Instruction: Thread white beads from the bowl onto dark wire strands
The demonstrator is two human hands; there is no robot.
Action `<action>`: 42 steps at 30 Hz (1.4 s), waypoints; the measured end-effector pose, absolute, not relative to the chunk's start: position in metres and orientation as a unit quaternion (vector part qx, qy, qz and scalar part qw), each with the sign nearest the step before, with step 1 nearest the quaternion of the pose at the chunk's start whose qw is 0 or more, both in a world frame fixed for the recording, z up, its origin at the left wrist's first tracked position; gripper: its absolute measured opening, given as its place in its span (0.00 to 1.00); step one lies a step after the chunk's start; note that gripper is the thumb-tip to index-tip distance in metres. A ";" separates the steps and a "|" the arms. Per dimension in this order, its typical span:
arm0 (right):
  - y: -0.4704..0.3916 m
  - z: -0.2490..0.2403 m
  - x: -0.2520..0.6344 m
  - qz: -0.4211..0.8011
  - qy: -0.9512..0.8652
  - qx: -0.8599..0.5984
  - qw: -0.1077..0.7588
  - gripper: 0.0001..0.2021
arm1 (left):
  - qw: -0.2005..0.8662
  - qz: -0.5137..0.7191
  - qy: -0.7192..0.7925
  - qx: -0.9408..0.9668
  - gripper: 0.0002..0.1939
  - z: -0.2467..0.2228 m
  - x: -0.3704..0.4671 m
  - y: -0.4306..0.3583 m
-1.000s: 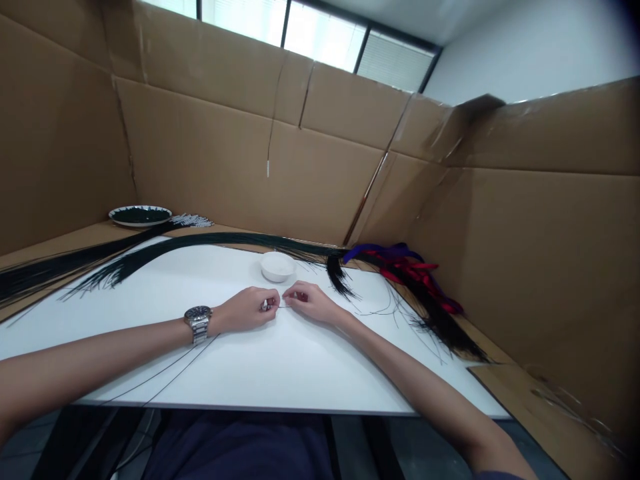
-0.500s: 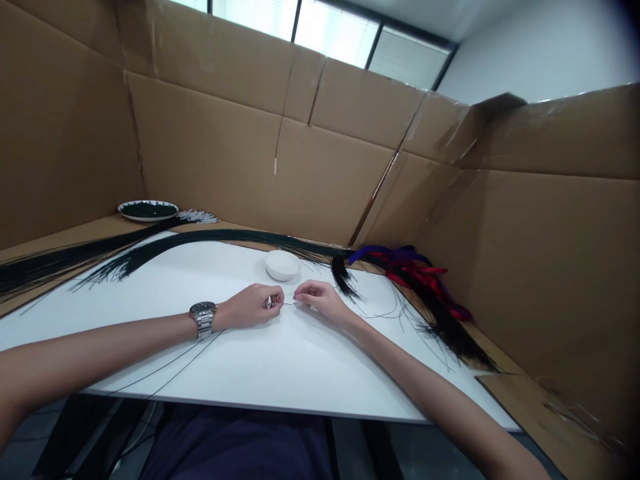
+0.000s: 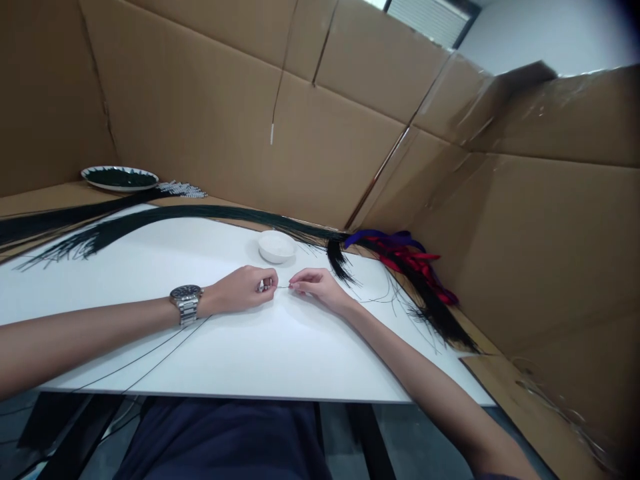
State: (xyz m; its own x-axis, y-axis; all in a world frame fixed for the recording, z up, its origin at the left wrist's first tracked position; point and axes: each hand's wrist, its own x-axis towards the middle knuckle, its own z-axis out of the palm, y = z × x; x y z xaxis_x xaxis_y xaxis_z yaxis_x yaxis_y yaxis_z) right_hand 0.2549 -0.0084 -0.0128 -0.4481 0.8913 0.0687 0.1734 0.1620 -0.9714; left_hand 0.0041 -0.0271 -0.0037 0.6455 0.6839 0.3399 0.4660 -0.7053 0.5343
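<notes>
Over the middle of the white table, my left hand (image 3: 249,288) is closed on a thin dark cord (image 3: 283,287). Something small and whitish shows among its curled fingers, too small to name. My right hand (image 3: 319,287) pinches the same cord a short way to the right, so a little of it spans the gap between my fingertips. Two dark strands run from under my left wrist to the front edge of the table. A white bowl (image 3: 277,247) stands just beyond my hands; what it holds, I cannot make out.
A long bundle of dark green cords (image 3: 210,212) lies across the back of the white table (image 3: 260,353). Purple and red ribbons (image 3: 413,257) lie at right beside black cords (image 3: 440,320). A plate (image 3: 120,188) with dark green material stands far left. Cardboard walls (image 3: 200,120) surround the table.
My view has tilted down and shifted slightly. Both hands keep their grip on the cord, with slightly more of it showing between them.
</notes>
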 end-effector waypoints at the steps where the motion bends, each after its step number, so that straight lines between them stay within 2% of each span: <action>1: -0.008 -0.013 0.255 0.514 -0.678 -0.392 0.349 0.12 | 0.204 0.266 0.324 0.884 0.06 -0.004 0.004 -0.027; 29: -0.016 -0.006 0.250 0.494 -0.692 -0.407 0.333 0.12 | 0.187 0.269 0.323 0.888 0.06 -0.007 0.005 -0.023; 42: -0.025 -0.010 0.239 0.371 -0.738 -0.430 0.364 0.06 | 0.185 0.280 0.338 0.879 0.04 -0.009 0.005 -0.022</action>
